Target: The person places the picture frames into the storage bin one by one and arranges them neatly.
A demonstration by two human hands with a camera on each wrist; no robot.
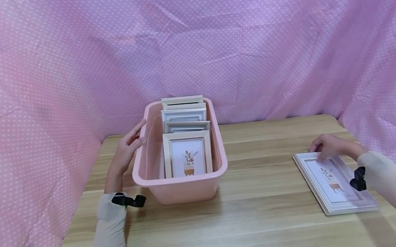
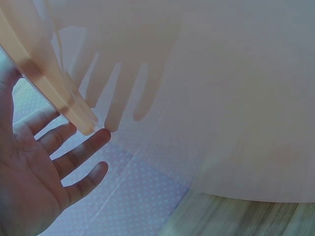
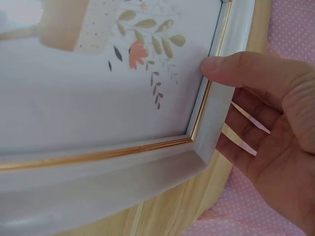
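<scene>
On the right part of the table, my right hand (image 1: 330, 146) pinches a white picture frame (image 1: 312, 185) at its far edge. In the right wrist view the thumb lies over the front border and the other fingers go behind it. A gold line runs inside the border, around a print of a potted plant. My left hand (image 1: 123, 151) touches the left rim of a pink plastic tub (image 1: 185, 191), its fingers spread and loose along the outside. Inside the tub several picture frames stand in a row, the nearest a cream frame (image 1: 208, 152) with a plant print.
The tub stands left of the middle of the wooden table (image 1: 258, 217). A pink polka-dot cloth (image 1: 248, 47) hangs behind the table and along both sides. A stretch of bare wood separates the tub from the white frame.
</scene>
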